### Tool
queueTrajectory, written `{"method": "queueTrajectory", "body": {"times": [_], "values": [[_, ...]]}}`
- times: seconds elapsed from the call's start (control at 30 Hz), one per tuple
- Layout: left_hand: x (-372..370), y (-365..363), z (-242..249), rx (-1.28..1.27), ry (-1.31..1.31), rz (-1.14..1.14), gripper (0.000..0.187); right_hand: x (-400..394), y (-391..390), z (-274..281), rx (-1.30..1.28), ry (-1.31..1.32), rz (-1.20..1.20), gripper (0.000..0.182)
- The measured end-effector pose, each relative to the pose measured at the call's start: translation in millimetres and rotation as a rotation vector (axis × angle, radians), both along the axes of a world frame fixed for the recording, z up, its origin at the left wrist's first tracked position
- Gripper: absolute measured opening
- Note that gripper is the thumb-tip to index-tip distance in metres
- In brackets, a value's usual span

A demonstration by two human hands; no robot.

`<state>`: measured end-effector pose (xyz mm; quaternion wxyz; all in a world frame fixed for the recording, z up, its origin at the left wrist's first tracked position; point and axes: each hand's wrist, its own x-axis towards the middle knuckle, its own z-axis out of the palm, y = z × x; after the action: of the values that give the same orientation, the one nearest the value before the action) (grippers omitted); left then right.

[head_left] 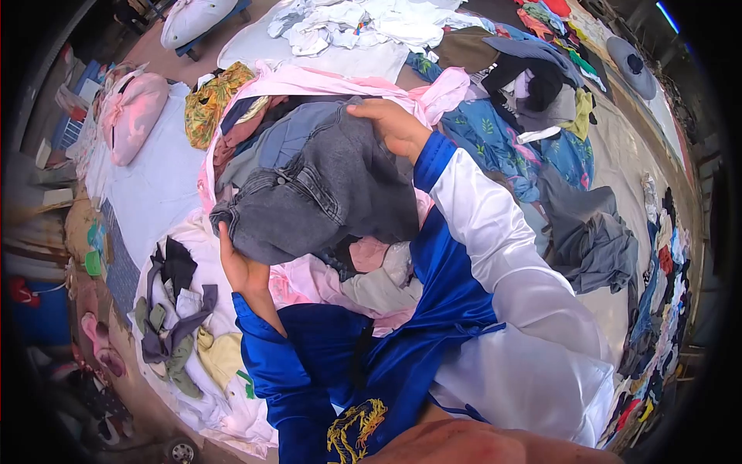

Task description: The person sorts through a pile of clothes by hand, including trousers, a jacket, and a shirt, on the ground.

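Observation:
A pair of grey denim jeans (325,193) hangs folded between both my hands, above a pink cloth (309,81) heaped with garments. My left hand (241,267) grips the jeans from below at the waistband end. My right hand (394,124) holds the upper edge of the jeans, fingers curled over the fabric. I wear a blue and white satin jacket (464,309) whose sleeves fill the lower middle of the view.
A small heap of dark and olive clothes (174,317) lies on a white sheet at lower left. A pink pillow (131,116) rests at upper left. White garments (348,27) pile at the top, a blue floral cloth (510,147) and grey clothes (595,240) spread right.

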<state>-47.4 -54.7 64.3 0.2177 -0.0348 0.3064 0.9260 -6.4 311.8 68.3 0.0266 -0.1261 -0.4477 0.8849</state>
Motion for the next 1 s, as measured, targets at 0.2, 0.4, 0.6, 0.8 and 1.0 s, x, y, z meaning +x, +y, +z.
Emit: {"method": "queueTrajectory", "body": {"times": [0.2,0.4,0.6,0.8,1.0], "values": [[5.1,4.3,16.8,-0.003,0.666,0.156,0.095,20.3,-35.2,56.8,-0.063,0.592,-0.084,0.072],[-3.1,49.7,-24.8,-0.341,0.303,0.181,0.039,-18.5,-62.3,-34.5,0.791,-0.141,0.066,0.027],[-15.0,12.9,-36.1,-0.211,0.136,0.228,0.025,-4.1,-79.1,-25.1,0.807,0.014,0.048,0.056],[-0.5,10.4,-28.3,-0.274,0.225,0.032,0.041,33.6,-117.0,-12.2,1.423,0.322,0.577,0.091],[-19.6,-2.2,-33.3,-0.185,0.167,0.036,0.051,51.7,-186.9,-78.9,1.623,0.166,0.394,0.035]]}}
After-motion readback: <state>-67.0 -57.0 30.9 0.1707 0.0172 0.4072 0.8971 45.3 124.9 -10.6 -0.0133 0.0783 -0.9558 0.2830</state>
